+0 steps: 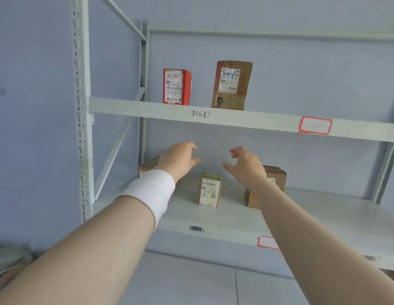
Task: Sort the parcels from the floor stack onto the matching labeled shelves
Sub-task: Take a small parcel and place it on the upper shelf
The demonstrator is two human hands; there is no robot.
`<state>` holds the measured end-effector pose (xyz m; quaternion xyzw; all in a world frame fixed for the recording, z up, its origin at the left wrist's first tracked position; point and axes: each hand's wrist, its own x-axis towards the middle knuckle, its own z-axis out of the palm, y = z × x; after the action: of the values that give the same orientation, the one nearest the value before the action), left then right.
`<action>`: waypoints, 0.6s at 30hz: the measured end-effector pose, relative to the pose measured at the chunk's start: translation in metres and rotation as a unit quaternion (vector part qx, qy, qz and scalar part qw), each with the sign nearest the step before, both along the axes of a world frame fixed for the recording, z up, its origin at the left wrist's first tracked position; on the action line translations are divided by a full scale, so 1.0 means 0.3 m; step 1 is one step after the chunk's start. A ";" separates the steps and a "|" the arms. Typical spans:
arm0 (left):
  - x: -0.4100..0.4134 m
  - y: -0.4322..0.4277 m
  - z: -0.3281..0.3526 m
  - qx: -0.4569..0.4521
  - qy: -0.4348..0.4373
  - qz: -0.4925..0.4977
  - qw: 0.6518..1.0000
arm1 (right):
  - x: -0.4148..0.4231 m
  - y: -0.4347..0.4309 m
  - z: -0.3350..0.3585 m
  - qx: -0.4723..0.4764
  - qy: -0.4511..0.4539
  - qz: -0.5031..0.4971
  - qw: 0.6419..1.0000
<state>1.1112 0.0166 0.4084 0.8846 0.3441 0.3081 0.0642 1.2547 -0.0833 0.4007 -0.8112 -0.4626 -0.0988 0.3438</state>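
Fingers point(192, 148) of left hand point(178, 159) loosely curled, spread, grasping nothing. Right hand point(246, 166) same: fingers half-bent, released, palm facing inward. Both hands in air above lower shelf point(323, 212), apart from each other.

White wristband point(152, 190) on left wrist.

Small parcel marked "2-2" point(210, 190) upright on lower shelf, below gap between hands, untouched.

Brown box point(276, 175) partly behind right forearm; another brown carton point(147, 166) behind left hand.

Upper shelf point(147, 110): red box point(176, 86), tall cardboard box point(232, 84), both upright.

Red-bordered label point(315, 125) on upper beam; barcode sticker point(196, 228) on lower.

Upper shelf point(136, 110), two parcels point(176, 86), lower shelf point(323, 216), three
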 end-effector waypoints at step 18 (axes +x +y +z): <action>-0.380 -0.686 -1.014 -0.236 0.202 0.093 0.946 | -0.336 -0.644 -1.088 -0.296 0.134 0.085 0.942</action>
<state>0.9973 -0.1892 0.1042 0.8520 0.4934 0.0374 0.1708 1.1539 -0.2764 0.0744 -0.8396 -0.4883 0.1817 0.1538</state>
